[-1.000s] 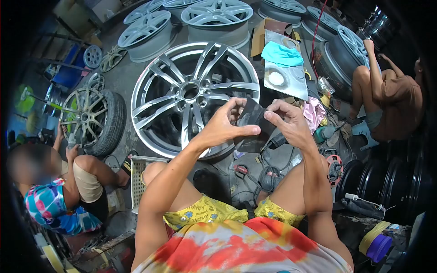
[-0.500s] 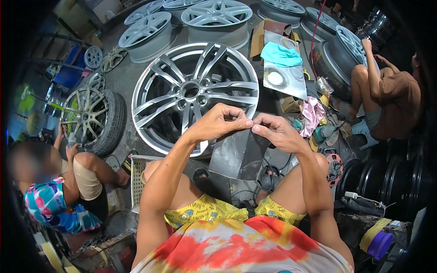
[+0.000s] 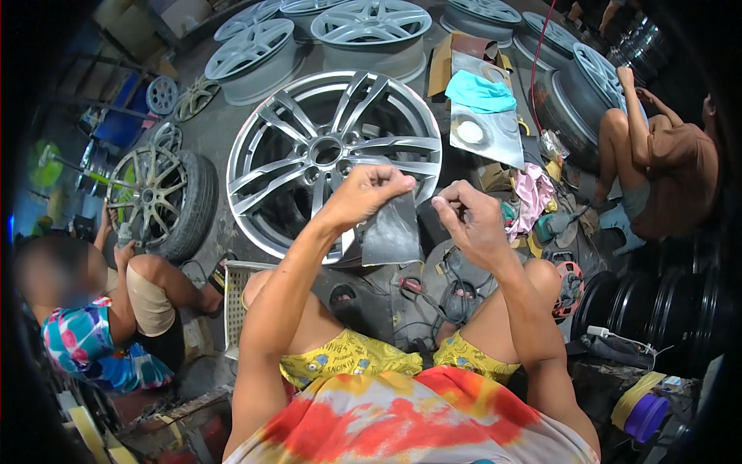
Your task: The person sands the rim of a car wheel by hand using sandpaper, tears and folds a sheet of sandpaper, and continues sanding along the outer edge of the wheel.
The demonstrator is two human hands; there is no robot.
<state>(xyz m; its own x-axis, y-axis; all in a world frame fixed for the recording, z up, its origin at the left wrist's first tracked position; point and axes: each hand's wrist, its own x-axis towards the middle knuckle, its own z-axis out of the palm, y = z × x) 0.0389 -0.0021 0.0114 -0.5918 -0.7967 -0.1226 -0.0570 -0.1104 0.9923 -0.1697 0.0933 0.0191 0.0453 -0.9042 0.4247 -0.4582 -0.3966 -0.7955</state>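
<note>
My left hand (image 3: 365,195) pinches the upper edge of a dark grey sheet of sandpaper (image 3: 392,236), which hangs down in front of the near rim of a silver alloy wheel (image 3: 396,147). My right hand (image 3: 473,219) is a short gap to the right, fingers curled. Between its thumb and fingers is a dark piece of sandpaper (image 3: 426,211), mostly covered by the hand. The wheel lies face up on the floor just beyond my hands, and my left hand overlaps its lower spokes from this view.
Several grey wheels (image 3: 371,27) stand at the back. A turquoise cloth (image 3: 479,93) lies on a metal sheet (image 3: 506,147); a pink cloth (image 3: 529,193) and a power tool (image 3: 556,223) are right. One person (image 3: 85,332) works at a wheel left, another (image 3: 672,166) right. A white basket (image 3: 233,309) is beside my leg.
My hands have moved apart. The single wide sheet between them is now two separate pieces, a narrower one in my left hand and one in my right.
</note>
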